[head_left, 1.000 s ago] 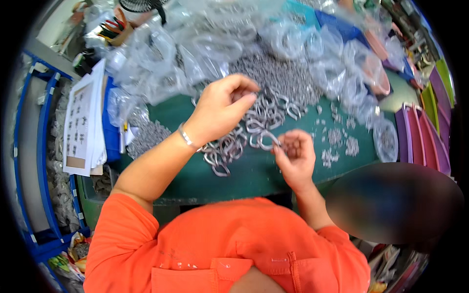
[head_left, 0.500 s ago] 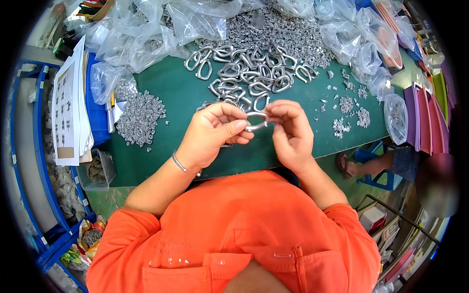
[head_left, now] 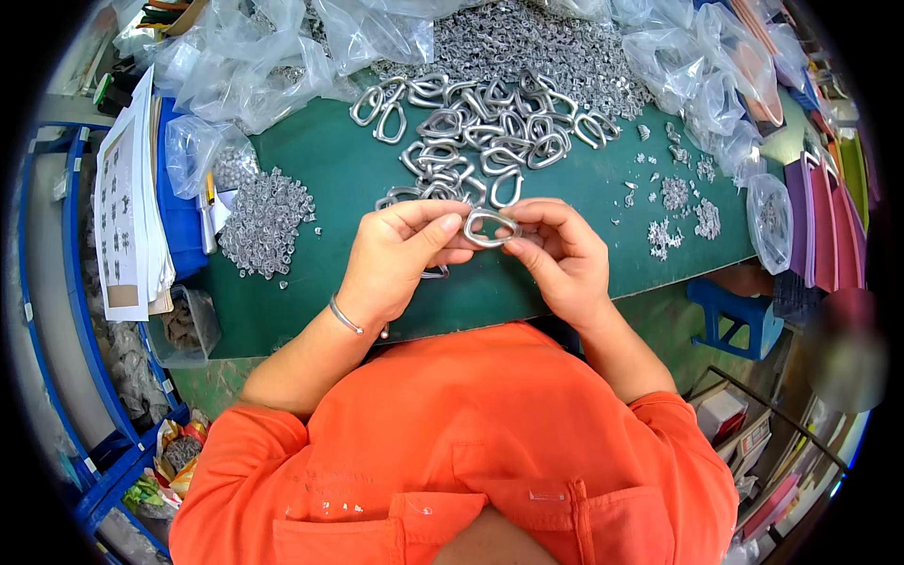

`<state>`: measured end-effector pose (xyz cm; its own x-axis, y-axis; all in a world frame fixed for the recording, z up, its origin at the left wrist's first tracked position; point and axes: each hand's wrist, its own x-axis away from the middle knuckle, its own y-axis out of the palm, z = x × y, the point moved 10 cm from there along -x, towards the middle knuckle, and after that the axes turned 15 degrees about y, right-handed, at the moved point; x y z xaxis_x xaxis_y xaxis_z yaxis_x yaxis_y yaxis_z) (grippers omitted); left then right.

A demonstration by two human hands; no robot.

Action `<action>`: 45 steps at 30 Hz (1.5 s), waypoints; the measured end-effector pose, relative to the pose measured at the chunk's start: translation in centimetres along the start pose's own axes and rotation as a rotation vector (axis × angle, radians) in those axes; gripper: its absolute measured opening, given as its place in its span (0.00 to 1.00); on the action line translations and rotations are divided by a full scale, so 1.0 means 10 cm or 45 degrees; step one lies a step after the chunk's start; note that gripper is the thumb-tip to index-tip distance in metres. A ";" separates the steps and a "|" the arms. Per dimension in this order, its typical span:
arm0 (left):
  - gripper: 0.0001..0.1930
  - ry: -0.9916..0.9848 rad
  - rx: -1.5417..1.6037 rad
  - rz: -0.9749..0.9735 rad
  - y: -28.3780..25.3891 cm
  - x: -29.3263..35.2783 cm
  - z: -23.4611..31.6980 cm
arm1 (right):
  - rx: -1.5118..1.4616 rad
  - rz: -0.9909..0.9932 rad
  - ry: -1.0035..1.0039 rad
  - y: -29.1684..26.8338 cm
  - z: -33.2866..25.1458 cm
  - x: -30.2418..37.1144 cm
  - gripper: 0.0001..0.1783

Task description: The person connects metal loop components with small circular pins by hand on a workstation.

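Observation:
Between my two hands is a silver metal oval ring (head_left: 491, 241), shaped like a chain link, raised a little above the green table. My left hand (head_left: 410, 247) pinches its left end between thumb and fingers. At its right end, the thumb and fingertips of my right hand (head_left: 557, 247) close on it too; anything small in those fingertips is hidden. A heap of similar silver rings (head_left: 499, 132) lies just beyond my hands. To the left sits a pile of small clear pieces (head_left: 266, 226).
Clear plastic bags (head_left: 254, 75) and a wide spread of small clear pieces (head_left: 527, 47) cover the table's far side. Small clusters of bits (head_left: 675, 193) lie right. Papers (head_left: 132, 207) and a blue bin (head_left: 188, 188) stand left. A blue stool (head_left: 734, 318) is beyond the right edge.
The ring has turned in my fingers, so its opening shows more fully, and my right fingertips have closed on its right end. The bystander's leg by the stool has drawn back.

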<state>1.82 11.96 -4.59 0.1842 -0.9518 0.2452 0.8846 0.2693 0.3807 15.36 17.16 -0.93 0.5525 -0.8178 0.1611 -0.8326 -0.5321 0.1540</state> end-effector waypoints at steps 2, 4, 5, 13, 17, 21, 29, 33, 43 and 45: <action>0.13 0.040 -0.003 -0.029 0.03 0.00 0.03 | -0.064 -0.052 0.059 0.02 0.05 0.01 0.16; 0.13 0.068 -0.006 -0.055 0.06 0.00 0.06 | -0.143 -0.069 0.096 0.02 0.07 0.02 0.18; 0.13 0.075 -0.007 -0.067 0.07 0.01 0.06 | -0.142 -0.066 0.087 0.02 0.07 0.03 0.19; 0.13 0.016 -0.006 -0.052 0.09 0.04 0.05 | -0.180 -0.038 0.083 -0.03 0.06 0.05 0.20; 0.13 -0.010 0.072 -0.031 0.09 0.07 0.01 | -0.134 -0.044 0.062 -0.01 0.03 0.06 0.21; 0.13 -0.012 0.103 -0.042 0.11 0.10 0.03 | -0.122 -0.054 0.079 -0.01 0.05 0.06 0.21; 0.18 -0.237 0.406 -0.066 0.20 0.17 -0.13 | 0.661 0.109 -0.533 0.24 -0.51 0.24 0.12; 0.16 -0.517 0.468 -0.220 0.23 0.35 -0.37 | 0.847 0.074 -0.582 0.33 -0.52 0.18 0.09; 0.08 -0.302 0.247 -0.127 0.07 0.32 -0.25 | 1.253 0.185 -0.250 0.08 -0.18 -0.11 0.08; 0.10 -0.272 0.201 -0.092 0.08 0.27 -0.21 | 1.055 0.043 -0.271 0.15 -0.25 -0.01 0.08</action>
<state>3.99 9.26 -5.52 0.0139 -0.9214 0.3885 0.8114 0.2374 0.5340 14.14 16.97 1.69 0.5768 -0.8155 -0.0463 -0.6547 -0.4277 -0.6233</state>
